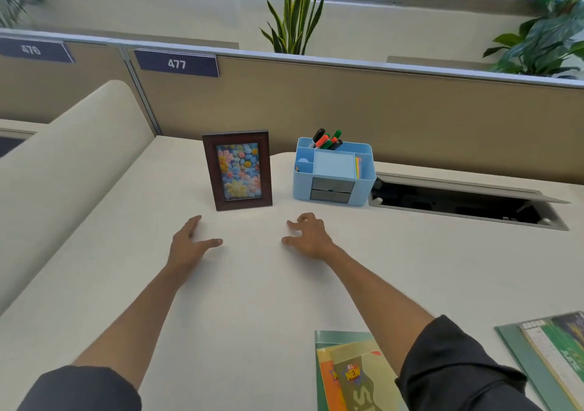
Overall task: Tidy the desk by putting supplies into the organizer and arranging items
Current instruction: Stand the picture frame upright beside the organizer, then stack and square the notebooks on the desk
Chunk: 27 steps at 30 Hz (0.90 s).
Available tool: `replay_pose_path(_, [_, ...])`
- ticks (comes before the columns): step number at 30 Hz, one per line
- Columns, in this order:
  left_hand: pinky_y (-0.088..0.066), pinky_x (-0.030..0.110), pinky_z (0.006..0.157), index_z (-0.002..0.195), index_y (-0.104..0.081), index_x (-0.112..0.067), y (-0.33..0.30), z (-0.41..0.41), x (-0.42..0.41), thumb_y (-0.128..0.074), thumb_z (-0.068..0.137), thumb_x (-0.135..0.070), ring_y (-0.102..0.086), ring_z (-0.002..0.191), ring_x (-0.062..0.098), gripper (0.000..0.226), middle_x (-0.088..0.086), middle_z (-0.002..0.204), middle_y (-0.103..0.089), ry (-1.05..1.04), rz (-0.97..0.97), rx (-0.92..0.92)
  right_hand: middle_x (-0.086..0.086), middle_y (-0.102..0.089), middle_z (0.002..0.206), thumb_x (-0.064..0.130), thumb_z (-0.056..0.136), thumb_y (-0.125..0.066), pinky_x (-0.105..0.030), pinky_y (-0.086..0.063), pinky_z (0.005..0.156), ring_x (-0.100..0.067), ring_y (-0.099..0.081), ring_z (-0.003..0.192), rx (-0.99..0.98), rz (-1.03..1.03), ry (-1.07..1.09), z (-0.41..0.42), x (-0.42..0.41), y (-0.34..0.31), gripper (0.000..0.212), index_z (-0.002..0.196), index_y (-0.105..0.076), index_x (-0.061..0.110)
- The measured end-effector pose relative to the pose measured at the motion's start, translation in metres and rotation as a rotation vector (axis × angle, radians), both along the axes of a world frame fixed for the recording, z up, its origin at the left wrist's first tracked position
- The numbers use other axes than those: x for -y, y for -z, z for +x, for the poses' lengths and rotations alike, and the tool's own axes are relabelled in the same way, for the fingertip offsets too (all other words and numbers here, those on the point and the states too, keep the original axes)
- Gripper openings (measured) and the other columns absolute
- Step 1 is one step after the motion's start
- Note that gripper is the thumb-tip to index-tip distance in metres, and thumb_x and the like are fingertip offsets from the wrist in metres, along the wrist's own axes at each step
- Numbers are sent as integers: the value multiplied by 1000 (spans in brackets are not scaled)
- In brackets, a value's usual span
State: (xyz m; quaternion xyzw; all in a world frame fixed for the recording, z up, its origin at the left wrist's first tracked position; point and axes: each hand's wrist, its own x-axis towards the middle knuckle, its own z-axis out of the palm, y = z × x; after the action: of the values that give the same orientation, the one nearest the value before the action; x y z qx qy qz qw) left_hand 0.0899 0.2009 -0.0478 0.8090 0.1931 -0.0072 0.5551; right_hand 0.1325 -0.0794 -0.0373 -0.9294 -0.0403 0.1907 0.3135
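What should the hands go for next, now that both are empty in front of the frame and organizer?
Probably draw the right hand back to the booklets at the near desk edge and square them up. Both it and the left hand hold nothing, the markers already stand in the blue organizer, the picture frame stands upright, and those booklets lie overlapping and askew.

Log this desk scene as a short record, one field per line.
left hand: open, empty, over the desk
right hand: loosely curled, empty
picture frame: upright, left of the organizer
organizer: blue, apart from the frame
markers: standing in the organizer's back compartment
booklets: near edge, partly under the right arm
folder: lower right corner
cable hatch: open, right of the organizer
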Motion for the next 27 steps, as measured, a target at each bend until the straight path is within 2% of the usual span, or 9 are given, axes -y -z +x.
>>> replay_pose_path(2, [-22, 42, 118, 140, -46, -24, 7, -15, 8, -82, 73, -27, -22, 144, 20, 76, -3, 155, -30, 130, 183, -6, 6, -18, 159, 46, 92, -55, -45, -27, 114, -19, -11, 147, 60, -147, -85, -20, 7, 0, 63, 150, -34, 28])
replay_pose_path(4, [-13, 43, 119, 142, -44, -23, 14, -30, 21, -71, 82, -39, -10, 147, 21, 67, -2, 158, -23, 234, 397, 2, 8, -6, 163, 47, 98, -44, -49, -20, 115, -18, -2, 150, 85, -248, -147, -37, 11, 2, 63, 154, -22, 30])
replay_pose_path(6, [-4, 41, 120, 149, -31, -28, 21, -49, 33, -52, 93, -48, -2, 149, 18, 64, -4, 161, -11, 279, 611, -25, 6, 0, 164, 47, 100, -37, -49, -19, 116, -17, 1, 151, 82, -290, -165, -51, 12, 3, 62, 155, -16, 28])
replay_pose_path(8, [3, 39, 119, 152, -16, -32, 25, -69, 41, -38, 98, -50, 5, 149, 13, 61, -7, 162, 0, 287, 697, -67, 5, 0, 164, 47, 101, -35, -48, -22, 117, -19, 1, 151, 79, -312, -168, -63, 14, 2, 62, 155, -14, 26])
replay_pose_path(13, [7, 40, 119, 153, -5, -33, 23, -109, 56, -30, 97, -55, 10, 148, 10, 65, -9, 161, 7, 284, 747, -129, 2, -7, 164, 47, 100, -36, -44, -24, 118, -20, -10, 150, 110, -394, -237, -83, 30, -9, 62, 155, -18, 24])
replay_pose_path(16, [7, 41, 119, 153, -5, -32, 22, -125, 60, -32, 97, -56, 9, 148, 11, 66, -9, 161, 8, 292, 750, -153, 1, -14, 163, 50, 99, -38, -43, -28, 115, -22, -23, 147, 126, -468, -265, -95, 40, -16, 62, 154, -24, 24])
replay_pose_path(18, [7, 42, 118, 153, -6, -30, 19, -133, 63, -35, 97, -55, 8, 148, 11, 68, -8, 162, 6, 292, 727, -163, 0, -26, 160, 56, 98, -37, -43, -33, 111, -25, -36, 140, 143, -509, -273, -101, 46, -21, 62, 150, -33, 23])
replay_pose_path(22, [2, 45, 119, 153, -12, -24, 12, -149, 74, -42, 96, -50, 2, 149, 14, 69, -3, 162, 1, 258, 697, -174, -4, -55, 136, 65, 94, -36, -40, -41, 96, -28, -54, 120, 137, -500, -220, -106, 61, -27, 63, 129, -57, 17])
replay_pose_path(27, [-6, 48, 118, 152, -21, -15, 8, -180, 96, -43, 97, -45, -7, 149, 19, 66, 4, 162, -10, 224, 768, -124, -5, -64, 119, 63, 94, -37, -37, -43, 85, -28, -60, 106, 209, -506, -137, -128, 88, -25, 58, 107, -65, 14])
